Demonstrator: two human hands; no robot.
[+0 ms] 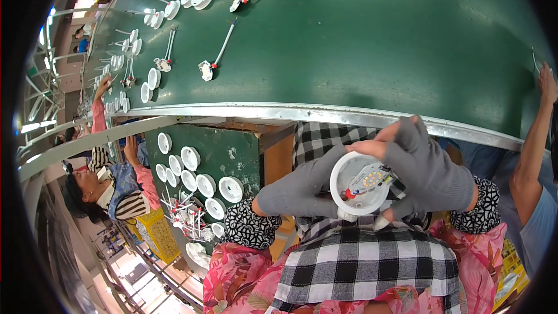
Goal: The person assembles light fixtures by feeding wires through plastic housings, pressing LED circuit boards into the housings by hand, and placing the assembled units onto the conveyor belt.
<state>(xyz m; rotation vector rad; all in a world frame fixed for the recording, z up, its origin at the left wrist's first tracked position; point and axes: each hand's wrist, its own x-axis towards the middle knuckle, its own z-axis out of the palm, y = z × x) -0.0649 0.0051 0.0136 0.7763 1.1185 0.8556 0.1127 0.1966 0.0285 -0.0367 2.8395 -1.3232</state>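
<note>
Your left hand [314, 183] and right hand [433, 168] half-curled around a white housing [362, 203], green tabletop [360, 52] beyond, co-worker [129, 189] leftward.

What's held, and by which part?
A white, round, plastic-looking housing: the left grip holds its left outer side; the right grip is at its upper-right rim, but whether it clasps there can't be told.

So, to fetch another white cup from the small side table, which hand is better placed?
Probably the left hand: it's nearer the white cups on the side table; the right hand sits across the held cup.
</note>
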